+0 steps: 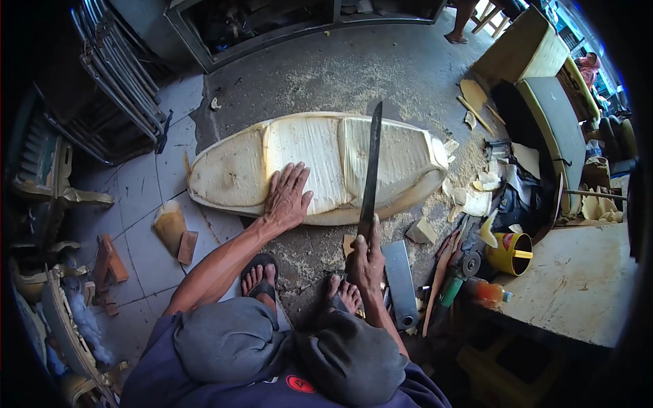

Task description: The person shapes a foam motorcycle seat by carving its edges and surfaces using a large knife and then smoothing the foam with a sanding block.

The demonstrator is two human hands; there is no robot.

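Note:
A long, pale foam seat cushion (306, 160) with rounded ends lies crosswise on the floor in front of my feet. Its lighter middle section shows carved ridges, bounded by raised edges. My left hand (289, 196) rests flat on the near side of that section, fingers stretched out. In my right hand (368, 262) is the handle of a long knife (373, 163). Its dark, narrow blade points away from me, over the right part of the cushion. Whether the blade touches the foam, I cannot tell.
Foam crumbs and offcuts (422, 231) litter the floor. To the right lie a green angle grinder (450, 291), a yellow tub (511, 253), an orange bottle (491, 292) and a pale board (578, 285). Folded metal chairs (112, 75) stand at left, near wood blocks (188, 247). Someone's leg (462, 20) shows far off.

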